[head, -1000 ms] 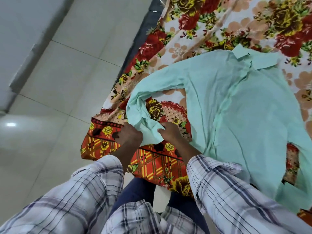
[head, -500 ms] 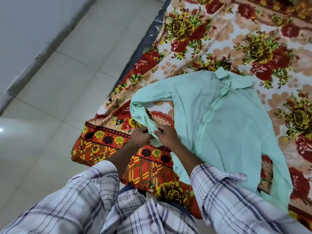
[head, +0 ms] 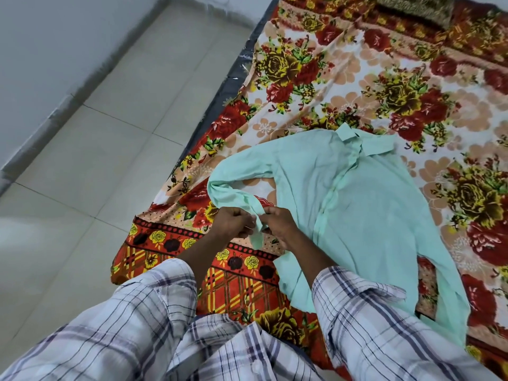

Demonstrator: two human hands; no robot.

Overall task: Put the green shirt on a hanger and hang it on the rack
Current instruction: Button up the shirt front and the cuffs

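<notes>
The pale green shirt [head: 365, 210] lies spread on a bed, collar pointing away from me and one long sleeve curving round to the left. My left hand [head: 233, 222] and my right hand [head: 279, 224] are both closed on the cuff end of that sleeve, pinching it between them just above the bedspread. The shirt's other sleeve trails off toward the lower right. No hanger or rack is in view.
A floral bedspread [head: 384, 86] in red, yellow and cream covers the bed. A dark patterned pillow [head: 415, 8] sits at the far edge. Pale floor tiles [head: 90, 171] and a wall base run along the left. My plaid sleeves fill the bottom of the view.
Both hands have drawn closer together on the sleeve's cuff and lifted it slightly. The camera has tilted up, showing more of the bed.
</notes>
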